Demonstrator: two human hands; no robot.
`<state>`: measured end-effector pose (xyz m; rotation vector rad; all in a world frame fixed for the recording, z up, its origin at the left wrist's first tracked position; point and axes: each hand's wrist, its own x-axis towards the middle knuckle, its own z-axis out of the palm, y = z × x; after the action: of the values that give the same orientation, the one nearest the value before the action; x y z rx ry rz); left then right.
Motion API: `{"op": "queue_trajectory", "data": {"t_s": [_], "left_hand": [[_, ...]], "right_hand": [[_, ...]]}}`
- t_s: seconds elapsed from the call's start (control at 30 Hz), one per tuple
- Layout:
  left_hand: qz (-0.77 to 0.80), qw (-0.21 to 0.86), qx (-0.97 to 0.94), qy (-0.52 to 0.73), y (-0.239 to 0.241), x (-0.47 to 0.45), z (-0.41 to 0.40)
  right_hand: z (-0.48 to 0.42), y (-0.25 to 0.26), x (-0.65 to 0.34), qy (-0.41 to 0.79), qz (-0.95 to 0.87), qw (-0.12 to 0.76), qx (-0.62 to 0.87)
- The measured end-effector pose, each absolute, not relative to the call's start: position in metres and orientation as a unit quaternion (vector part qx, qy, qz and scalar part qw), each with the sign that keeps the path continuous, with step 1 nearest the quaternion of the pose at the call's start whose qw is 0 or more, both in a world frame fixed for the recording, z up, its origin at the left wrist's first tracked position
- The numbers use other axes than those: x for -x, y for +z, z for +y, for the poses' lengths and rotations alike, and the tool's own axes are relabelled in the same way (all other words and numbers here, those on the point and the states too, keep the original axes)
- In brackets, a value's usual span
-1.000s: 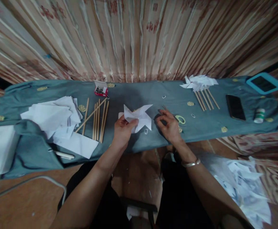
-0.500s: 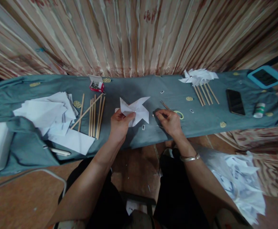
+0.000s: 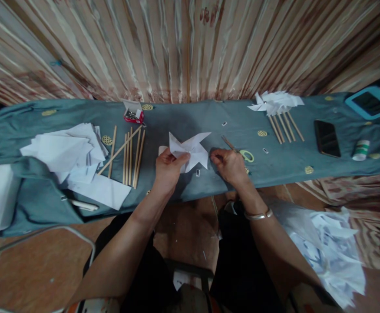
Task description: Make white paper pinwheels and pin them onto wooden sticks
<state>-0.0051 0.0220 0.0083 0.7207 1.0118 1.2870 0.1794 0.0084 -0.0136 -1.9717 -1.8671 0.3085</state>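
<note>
My left hand (image 3: 169, 168) pinches a white paper pinwheel (image 3: 196, 150) between thumb and fingers, its blades spread upward and to the right. Just right of the pinwheel, my right hand (image 3: 230, 165) is closed with thumb and fingertips together. Whatever may be in that pinch is too small or hidden to make out. Scissors with pale green handles (image 3: 249, 153) lie by the right hand, their blades pointing to the upper left. A small black-and-white tag (image 3: 198, 172) rests on the cloth below the pinwheel.
Left on the cloth-covered table (image 3: 176, 114) are stacked paper sheets (image 3: 62, 148), wooden sticks (image 3: 131, 156) and a red box of small metal pieces (image 3: 134, 114). Finished pinwheels on sticks (image 3: 279, 104), a phone (image 3: 327, 138) and a glue stick (image 3: 361, 150) lie right. A bag of paper (image 3: 333, 248) stands below.
The right hand stays near the pinwheel; the small shiny piece seen at its fingertips before no longer shows. The left hand still holds the pinwheel. The whole view has shifted slightly.
</note>
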Motion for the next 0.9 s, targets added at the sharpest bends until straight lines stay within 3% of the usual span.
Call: {"op": "queue_trajectory", "data": {"t_s": [0.17, 0.33, 0.47, 0.9], "left_hand": [[0.439, 0.630, -0.310, 0.561, 0.008, 0.005, 0.023], [0.434, 0.619, -0.321, 0.571, 0.006, 0.006, 0.025], [0.434, 0.613, -0.326, 0.574, 0.005, 0.006, 0.026], [0.437, 0.612, -0.338, 0.567, 0.000, 0.004, 0.027]], "right_hand": [[0.004, -0.016, -0.181, 0.077, -0.689, 0.193, 0.695], [0.005, -0.023, -0.185, 0.173, -0.705, 0.285, 0.626], [0.003, -0.033, -0.187, 0.190, -0.697, 0.312, 0.617], [-0.005, -0.013, -0.188, 0.179, -0.704, 0.277, 0.629]]}}
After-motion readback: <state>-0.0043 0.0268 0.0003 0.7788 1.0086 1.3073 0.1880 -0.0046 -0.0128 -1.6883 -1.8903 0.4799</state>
